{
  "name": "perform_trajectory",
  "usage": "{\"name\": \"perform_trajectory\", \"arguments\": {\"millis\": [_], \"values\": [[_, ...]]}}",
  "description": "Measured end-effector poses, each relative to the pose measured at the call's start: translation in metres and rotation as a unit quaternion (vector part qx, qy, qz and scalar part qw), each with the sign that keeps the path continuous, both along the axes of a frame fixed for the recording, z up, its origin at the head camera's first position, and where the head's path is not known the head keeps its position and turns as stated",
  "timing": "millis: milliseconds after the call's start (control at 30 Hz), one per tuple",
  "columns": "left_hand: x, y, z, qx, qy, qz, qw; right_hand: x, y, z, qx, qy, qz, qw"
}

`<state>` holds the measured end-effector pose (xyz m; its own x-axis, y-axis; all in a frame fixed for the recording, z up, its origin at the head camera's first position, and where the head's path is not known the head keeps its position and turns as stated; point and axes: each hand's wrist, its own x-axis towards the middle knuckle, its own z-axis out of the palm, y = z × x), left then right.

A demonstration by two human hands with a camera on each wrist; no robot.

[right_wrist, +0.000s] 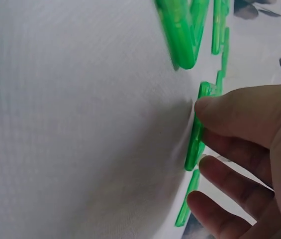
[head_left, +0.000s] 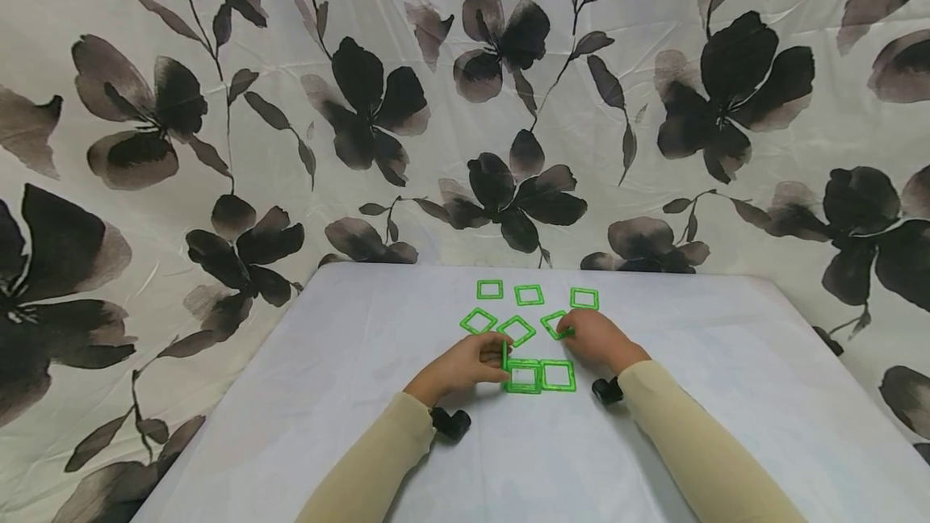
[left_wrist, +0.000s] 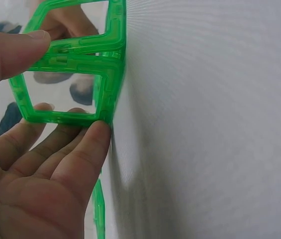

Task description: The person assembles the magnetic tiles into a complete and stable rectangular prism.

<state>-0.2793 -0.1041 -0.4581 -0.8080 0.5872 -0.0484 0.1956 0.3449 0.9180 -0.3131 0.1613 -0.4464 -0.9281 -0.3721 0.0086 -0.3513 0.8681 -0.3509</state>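
Green square magnetic tiles with hollow centres lie on the white table. My left hand holds a tile standing on edge at the left of two joined tiles. In the left wrist view, the thumb touches one green frame and the fingertips support the adjoining frame, the two meeting at an angle. Right of these lies a flat tile joined side by side. My right hand pinches a separate tile between thumb and forefinger, close to the table; the fingers partly hide it.
Behind the hands lie loose tiles: a back row with a left tile, a middle tile and a right tile. Nearer are two turned tiles, one left and one central. A floral cloth hangs behind the table.
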Motion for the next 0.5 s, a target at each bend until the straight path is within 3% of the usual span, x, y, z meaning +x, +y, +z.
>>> {"name": "perform_trajectory", "arguments": {"millis": [500], "values": [[-0.0006, 0.0001, 0.0004, -0.004, -0.001, 0.004, 1.0000, -0.0025, 0.0009, -0.0010, 0.053, 0.041, 0.023, 0.9975]]}}
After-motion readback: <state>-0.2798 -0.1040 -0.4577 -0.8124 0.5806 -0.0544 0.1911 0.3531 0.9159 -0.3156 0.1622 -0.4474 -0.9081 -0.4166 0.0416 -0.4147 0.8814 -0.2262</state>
